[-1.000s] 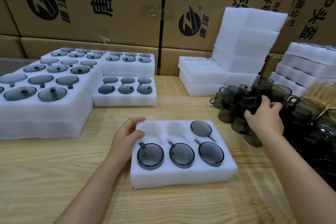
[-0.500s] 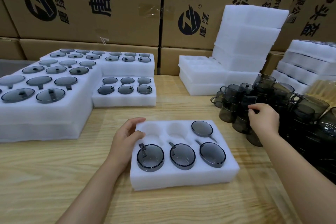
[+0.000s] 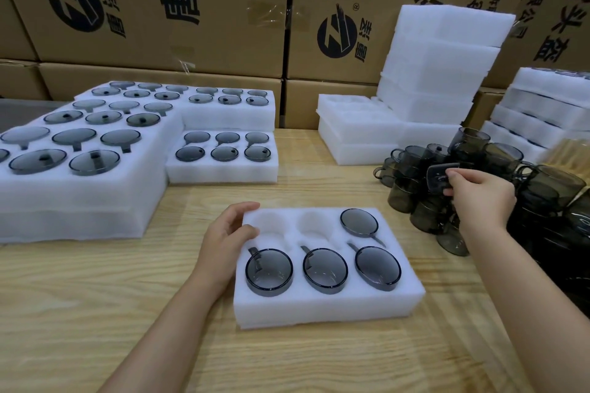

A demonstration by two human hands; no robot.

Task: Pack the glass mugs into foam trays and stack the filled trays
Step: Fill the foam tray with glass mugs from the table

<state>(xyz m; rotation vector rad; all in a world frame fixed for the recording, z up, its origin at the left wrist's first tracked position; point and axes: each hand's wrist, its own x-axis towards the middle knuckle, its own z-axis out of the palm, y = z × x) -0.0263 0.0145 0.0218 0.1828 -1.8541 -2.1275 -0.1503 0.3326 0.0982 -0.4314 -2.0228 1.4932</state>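
A white foam tray [image 3: 325,308] lies on the wooden table in front of me. Smoky glass mugs sit in its three near pockets and its far right pocket [image 3: 359,222]; the far left and far middle pockets are empty. My left hand [image 3: 228,234] rests on the tray's far left corner with curved fingers. My right hand [image 3: 475,198] pinches a smoky glass mug [image 3: 439,177] lifted just above the pile of loose mugs [image 3: 415,198] at the right.
Filled foam trays [image 3: 79,188] are stacked at the left, with one more [image 3: 223,169] beside them. Empty foam trays [image 3: 360,134] and a tall foam stack [image 3: 443,64] stand at the back right. More filled trays [image 3: 542,112] sit far right. Cardboard boxes [image 3: 191,9] wall the back.
My right hand has drawn back from the top of the mug pile toward me, now holding one mug. My left hand has stayed on the tray.
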